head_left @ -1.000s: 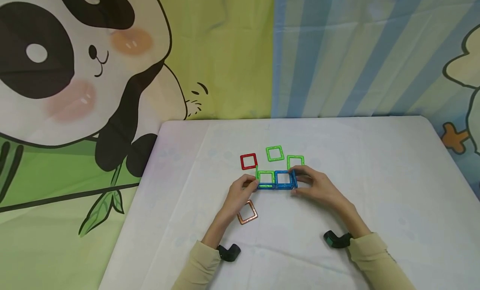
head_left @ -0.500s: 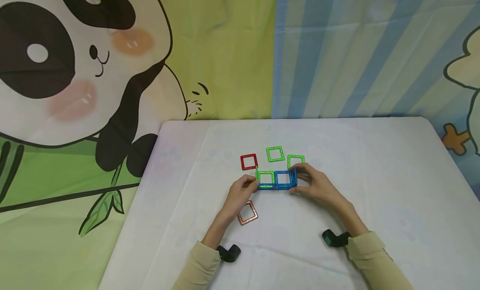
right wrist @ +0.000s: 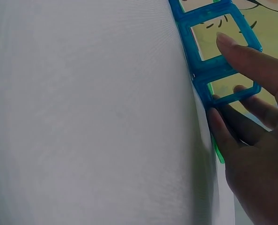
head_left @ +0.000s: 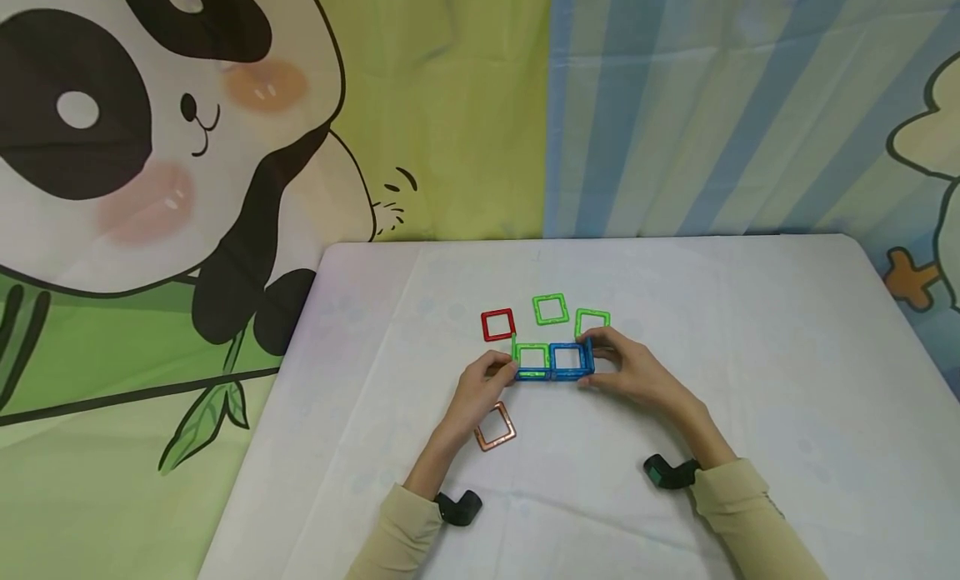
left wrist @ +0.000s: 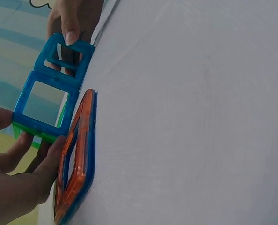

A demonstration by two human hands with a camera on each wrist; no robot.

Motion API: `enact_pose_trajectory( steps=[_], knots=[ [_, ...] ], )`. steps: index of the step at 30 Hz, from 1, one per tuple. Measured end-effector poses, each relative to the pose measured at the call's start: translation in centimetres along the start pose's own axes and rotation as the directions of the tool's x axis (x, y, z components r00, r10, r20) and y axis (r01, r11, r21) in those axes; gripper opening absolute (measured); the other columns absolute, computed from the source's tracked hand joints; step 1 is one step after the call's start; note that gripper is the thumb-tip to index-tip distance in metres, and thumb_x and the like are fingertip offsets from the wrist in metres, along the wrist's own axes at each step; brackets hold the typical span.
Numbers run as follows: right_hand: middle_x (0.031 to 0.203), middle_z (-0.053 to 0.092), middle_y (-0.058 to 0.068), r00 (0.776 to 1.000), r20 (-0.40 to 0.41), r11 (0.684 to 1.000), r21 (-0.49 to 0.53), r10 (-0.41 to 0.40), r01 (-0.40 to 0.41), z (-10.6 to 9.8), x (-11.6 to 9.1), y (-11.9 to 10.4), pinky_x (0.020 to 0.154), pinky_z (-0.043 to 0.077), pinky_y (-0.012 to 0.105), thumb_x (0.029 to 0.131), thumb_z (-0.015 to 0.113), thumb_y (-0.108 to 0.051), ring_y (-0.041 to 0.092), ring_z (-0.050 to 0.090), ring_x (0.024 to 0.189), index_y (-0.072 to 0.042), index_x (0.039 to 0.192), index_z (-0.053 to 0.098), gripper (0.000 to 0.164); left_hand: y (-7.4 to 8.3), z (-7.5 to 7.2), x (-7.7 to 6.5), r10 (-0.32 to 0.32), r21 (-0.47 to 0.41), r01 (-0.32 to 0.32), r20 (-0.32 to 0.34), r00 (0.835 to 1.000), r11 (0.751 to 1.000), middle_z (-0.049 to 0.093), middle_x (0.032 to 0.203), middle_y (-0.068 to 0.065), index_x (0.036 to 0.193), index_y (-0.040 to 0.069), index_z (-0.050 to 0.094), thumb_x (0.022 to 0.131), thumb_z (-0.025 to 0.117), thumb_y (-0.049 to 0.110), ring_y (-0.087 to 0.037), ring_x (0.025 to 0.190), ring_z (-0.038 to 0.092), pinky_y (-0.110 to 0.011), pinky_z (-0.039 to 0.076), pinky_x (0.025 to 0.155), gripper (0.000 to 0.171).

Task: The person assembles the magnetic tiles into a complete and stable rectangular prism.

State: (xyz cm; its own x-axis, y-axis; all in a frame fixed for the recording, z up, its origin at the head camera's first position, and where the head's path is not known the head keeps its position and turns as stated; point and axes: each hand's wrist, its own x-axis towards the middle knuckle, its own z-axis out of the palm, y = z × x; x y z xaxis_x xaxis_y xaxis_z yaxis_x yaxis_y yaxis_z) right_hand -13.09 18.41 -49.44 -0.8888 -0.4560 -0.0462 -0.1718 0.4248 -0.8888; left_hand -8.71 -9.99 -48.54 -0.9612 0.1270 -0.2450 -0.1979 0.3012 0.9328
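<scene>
The blue-and-green tile frame (head_left: 552, 365) sits between the hands, its left end pinched by the left hand's (head_left: 477, 388) fingers, its right by the right hand's (head_left: 633, 372). A green square (head_left: 592, 312) lies just beyond the right fingers. Worktop (head_left: 750, 338) spreads broadly rightward; its far edge is well beyond both.

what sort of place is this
Probably a children's play area, perhaps a staged one: a cartoon panda on the backdrop, a white-covered table, and magnetic building tiles.
</scene>
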Motion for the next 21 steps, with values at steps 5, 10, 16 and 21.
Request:
enact_pose_trajectory(
  steps=[5,10,16,21],
  knots=[
    [0.143,0.056,0.017,1.000,-0.004,1.000,-0.029,-0.002,0.002,0.1,0.0,0.0,0.106,0.048,0.047,0.081,0.089,-0.019,0.036,0.063,0.128,-0.009,0.138,0.055,0.067,-0.1,0.0,0.0,0.001,-0.004,-0.001,-0.002,1.000,1.000,0.068,0.115,-0.006,0.127,0.010,0.066,0.104,0.058,0.038,-0.018,0.107,0.066,-0.038,0.053,0.097,0.037],
    [0.139,0.061,0.016,1.000,-0.014,0.994,-0.107,-0.009,0.008,0.1,-0.5,-0.3,0.104,0.049,0.052,0.078,0.091,-0.024,0.033,0.066,0.121,-0.009,0.134,0.059,0.066,-0.1,0.1,-0.1,0.005,-0.009,-0.005,0.000,1.000,1.000,0.068,0.116,-0.007,0.127,0.009,0.066,0.104,0.058,0.037,-0.019,0.108,0.067,-0.038,0.053,0.097,0.037],
    [0.133,0.064,0.013,1.000,-0.006,0.983,-0.179,-0.031,0.029,0.2,-1.3,-0.8,0.102,0.051,0.051,0.076,0.093,-0.026,0.030,0.067,0.116,-0.009,0.131,0.062,0.065,-0.1,0.1,0.1,0.016,-0.027,-0.016,-0.009,1.000,0.999,0.067,0.117,-0.008,0.127,0.010,0.066,0.104,0.058,0.037,-0.019,0.107,0.068,-0.038,0.054,0.098,0.036],
    [0.127,0.066,0.010,0.998,0.007,0.972,-0.228,-0.057,0.057,0.4,-2.0,-1.0,0.097,0.053,0.046,0.077,0.093,-0.027,0.024,0.065,0.109,-0.008,0.129,0.062,0.064,-0.1,0.1,0.3,0.024,-0.037,-0.024,-0.011,1.000,0.999,0.067,0.117,-0.009,0.125,0.008,0.066,0.105,0.058,0.033,-0.020,0.106,0.068,-0.037,0.056,0.097,0.034]
  ],
)
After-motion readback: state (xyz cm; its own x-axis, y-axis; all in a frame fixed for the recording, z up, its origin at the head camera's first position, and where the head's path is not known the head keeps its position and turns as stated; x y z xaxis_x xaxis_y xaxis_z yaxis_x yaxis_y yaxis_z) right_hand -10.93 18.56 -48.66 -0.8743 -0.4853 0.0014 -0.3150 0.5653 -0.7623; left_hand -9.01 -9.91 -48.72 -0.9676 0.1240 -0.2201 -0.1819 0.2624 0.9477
